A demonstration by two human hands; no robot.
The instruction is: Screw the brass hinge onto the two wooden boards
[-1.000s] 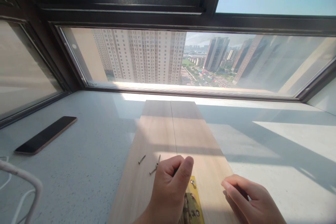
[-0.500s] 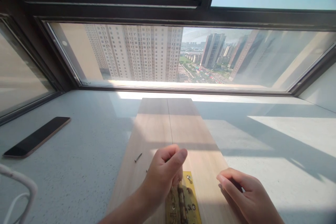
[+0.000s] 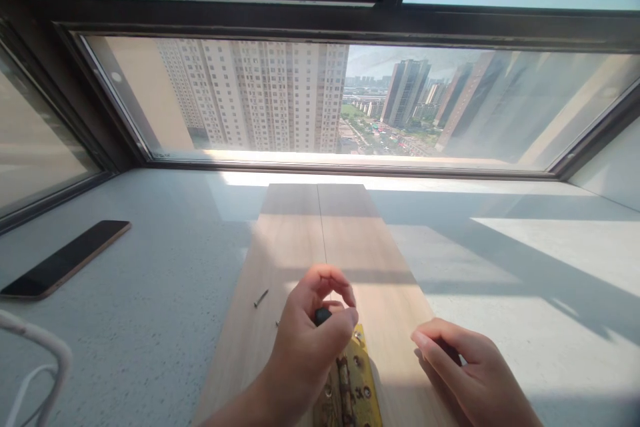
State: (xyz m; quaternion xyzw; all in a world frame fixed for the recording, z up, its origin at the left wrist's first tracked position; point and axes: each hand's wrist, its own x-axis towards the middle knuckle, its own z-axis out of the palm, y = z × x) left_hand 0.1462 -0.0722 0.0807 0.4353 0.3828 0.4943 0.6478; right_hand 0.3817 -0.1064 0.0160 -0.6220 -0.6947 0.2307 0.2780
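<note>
My left hand [image 3: 315, 340] is curled upright over a brass-coloured hinge [image 3: 369, 407] with brown stains. Inside its fingers shows the rounded black end of what looks like a screwdriver [image 3: 323, 315]; the rest is hidden by the hand. Screw heads sit in some of the hinge's holes. Under the hinge lies a pale wooden board [image 3: 295, 227] with a dark seam running down it. At the board's right edge rests my right hand [image 3: 465, 360], thumb and forefinger pinched together; whatever they may hold is hidden. A loose screw [image 3: 261, 298] lies left of my left hand.
Partly behind my left wrist, another small screw tip [image 3: 278, 323] shows on the board. A phone [image 3: 70, 260] lies on the speckled white sill [image 3: 165, 280] at left, with a white cable [image 3: 50, 347] nearer me. A dark-framed window [image 3: 350, 170] closes off the far side.
The fingers of my left hand have loosened and lifted into an arch, which bares the black end inside them. My right hand stays put. The view has shifted slightly.
</note>
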